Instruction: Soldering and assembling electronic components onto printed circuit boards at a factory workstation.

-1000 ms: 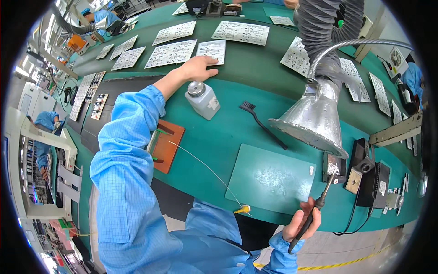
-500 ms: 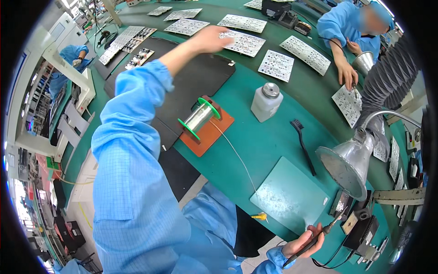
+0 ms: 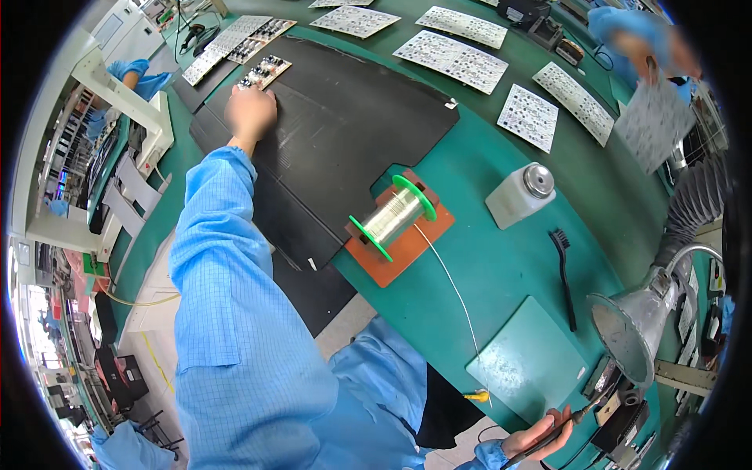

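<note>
My left arm stretches far out over the black mat (image 3: 337, 110). At its end my left hand (image 3: 252, 116) is at the near edge of a small circuit board with black parts (image 3: 266, 72); blur smears the fingers, so their grip does not show. My right hand (image 3: 540, 439), low at the right, is closed around a soldering iron (image 3: 560, 427), its tip by the iron's stand (image 3: 607, 411). A solder wire spool with green flanges (image 3: 395, 215) lies on a brown holder (image 3: 392, 270). Its wire runs to a yellow-tipped end (image 3: 476, 396) beside a pale green pad (image 3: 533, 352).
Several white circuit boards (image 3: 450, 61) lie across the far table. A white bottle (image 3: 517, 197) and a black brush (image 3: 564, 282) stand and lie right of the spool. A metal fume hood (image 3: 634, 329) hangs at the right. Beyond it, a co-worker holds up a board (image 3: 654, 125).
My left hand has swung left from the white boards to the small board beyond the black mat. The view has shifted left. The co-worker has raised a board.
</note>
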The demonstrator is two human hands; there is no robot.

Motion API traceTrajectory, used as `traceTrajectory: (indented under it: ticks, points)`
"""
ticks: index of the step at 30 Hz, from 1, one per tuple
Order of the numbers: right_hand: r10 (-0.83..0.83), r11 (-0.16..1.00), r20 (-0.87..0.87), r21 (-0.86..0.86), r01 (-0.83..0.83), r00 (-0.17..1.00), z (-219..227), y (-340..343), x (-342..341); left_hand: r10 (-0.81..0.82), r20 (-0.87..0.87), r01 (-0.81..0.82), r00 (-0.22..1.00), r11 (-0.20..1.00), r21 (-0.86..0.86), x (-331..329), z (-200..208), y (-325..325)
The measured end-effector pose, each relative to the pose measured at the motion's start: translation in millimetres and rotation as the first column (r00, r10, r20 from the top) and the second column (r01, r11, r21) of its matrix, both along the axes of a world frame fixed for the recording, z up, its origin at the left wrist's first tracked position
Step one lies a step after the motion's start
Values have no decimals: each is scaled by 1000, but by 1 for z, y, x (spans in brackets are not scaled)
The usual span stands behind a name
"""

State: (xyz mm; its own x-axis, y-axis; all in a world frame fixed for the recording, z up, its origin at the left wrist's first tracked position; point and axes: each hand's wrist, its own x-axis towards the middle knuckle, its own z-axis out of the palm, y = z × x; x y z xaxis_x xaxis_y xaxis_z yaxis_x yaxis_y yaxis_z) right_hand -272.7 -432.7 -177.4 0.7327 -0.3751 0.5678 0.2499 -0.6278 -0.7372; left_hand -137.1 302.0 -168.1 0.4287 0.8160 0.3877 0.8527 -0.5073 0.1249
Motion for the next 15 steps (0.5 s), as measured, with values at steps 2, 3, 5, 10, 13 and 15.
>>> traceTrajectory:
  ticks: [2, 3, 5, 10, 13, 15]
  points:
    - [-14, 1000, -5, -15, 14, 1000, 1, 1, -2, -96, 32, 91, 995, 984, 151, 3, -1, -6]
    - [-18, 999, -3, -26, 18, 1000, 1, 1, -2, -98, 29, 92, 995, 985, 148, 3, 1, -8]
    - [-27, 999, -1, -42, 27, 1000, 2, 0, -3, -235, -28, 237, 972, 967, 96, 1, 10, -23]
    - [-29, 998, 8, -46, 30, 1000, 1, -1, -2, -544, 173, 484, 821, 824, 295, -22, -1, -34]
    - [-10, 999, 10, -49, 10, 1000, 2, -1, -2, -473, 170, 466, 865, 881, 79, -42, 0, -13]
    - [4, 1000, 18, -31, -4, 1000, -1, -3, -1, -465, 165, 480, 870, 875, -65, -55, -2, 10]
